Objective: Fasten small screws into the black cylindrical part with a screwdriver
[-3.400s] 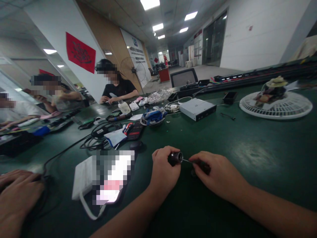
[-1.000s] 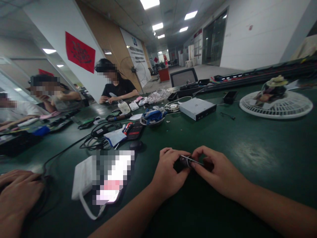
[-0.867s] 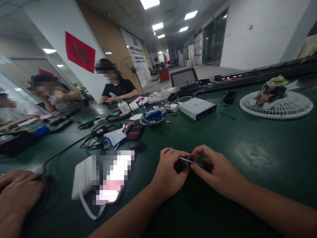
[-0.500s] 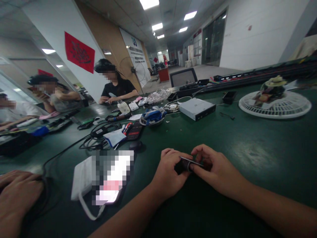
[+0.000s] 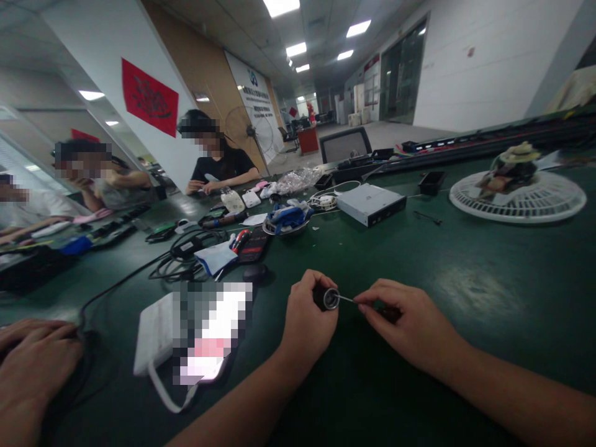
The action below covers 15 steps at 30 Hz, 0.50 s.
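Note:
My left hand point(image 5: 310, 316) is wrapped round a small dark cylinder point(image 5: 329, 298) with a silvery ring at its end, which faces right and toward me. In my right hand point(image 5: 403, 313) a thin metal rod point(image 5: 345, 299) is pinched between thumb and fingers. The rod's tip reaches the open end of the cylinder; whether it touches inside cannot be made out. Both hands are just above the green table point(image 5: 372, 261).
On the left lie a lit phone point(image 5: 216, 335), a white block point(image 5: 156, 332) with a strap and another person's hand point(image 5: 40, 366). Farther back are a mouse point(image 5: 255, 273), a bowl with blue items point(image 5: 286, 218), a grey drive point(image 5: 371, 203) and a white fan grille point(image 5: 518, 195).
The cylinder has turned so its ringed end shows. My right hand has drawn slightly away from my left, and the thin rod now points at that end.

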{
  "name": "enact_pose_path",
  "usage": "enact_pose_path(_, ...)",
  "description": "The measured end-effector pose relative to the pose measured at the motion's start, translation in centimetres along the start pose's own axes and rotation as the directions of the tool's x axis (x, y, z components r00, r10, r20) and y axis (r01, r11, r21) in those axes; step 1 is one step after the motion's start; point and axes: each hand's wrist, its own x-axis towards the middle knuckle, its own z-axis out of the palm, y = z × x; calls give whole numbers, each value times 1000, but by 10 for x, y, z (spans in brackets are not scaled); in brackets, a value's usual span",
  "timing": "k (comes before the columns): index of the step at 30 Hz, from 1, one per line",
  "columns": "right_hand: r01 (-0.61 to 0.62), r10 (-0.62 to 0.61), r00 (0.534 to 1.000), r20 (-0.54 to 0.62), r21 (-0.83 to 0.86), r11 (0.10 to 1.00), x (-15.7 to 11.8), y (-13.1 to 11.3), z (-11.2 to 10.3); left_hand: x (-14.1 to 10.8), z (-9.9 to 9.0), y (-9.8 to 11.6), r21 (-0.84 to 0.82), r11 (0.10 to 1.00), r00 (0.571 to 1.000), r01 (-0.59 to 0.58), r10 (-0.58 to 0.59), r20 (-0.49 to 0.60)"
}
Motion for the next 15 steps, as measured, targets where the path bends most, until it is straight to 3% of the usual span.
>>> enact_pose_path(5, 1, 0, 1000, 10, -83, 997, -2, 0, 2, 0, -1, -1, 40, 999, 1000, -5, 5, -4)
enact_pose_path(10, 72, -71, 997, 19, -52, 996, -2, 0, 2, -1, 0, 0, 26, 995, 995, -98, 98, 19)
enact_pose_path(15, -30, 30, 1000, -6, -100, 995, -1, -1, 2, -2, 0, 3, 69, 994, 996, -88, 86, 39)
